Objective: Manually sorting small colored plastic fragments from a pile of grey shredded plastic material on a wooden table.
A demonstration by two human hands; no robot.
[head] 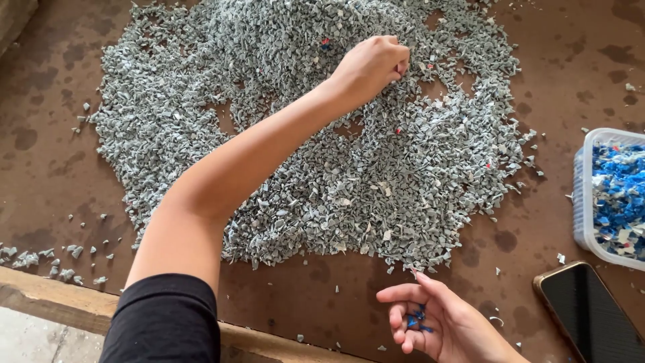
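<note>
Thousands of small grey plastic chips lie in one broad heap across the brown stained board, far too many to count, and the left hand is right in the upper middle of it. That left arm stretches out from a black sleeve, fingers bunched tight together with the tips pressed down into the grey chips; whether they pinch a piece, I cannot tell. Just left of the knuckles sits one red-and-blue fleck, and a few more red specks dot the heap to the right.

Down at the near edge, clear of the heap, the right hand lies palm up, fingers curled loosely and apart, cupping a few small blue plastic bits; three or four show, and the exact number is hard to tell.

Off to the right stands one clear plastic tub, cut off by the frame edge, filled with blue plastic flakes and some white ones mixed in. One dark phone with a brown rim lies flat just below the tub, near the right hand.

Loose grey chips are scattered at the left, near the one wooden edge strip running along the bottom.
</note>
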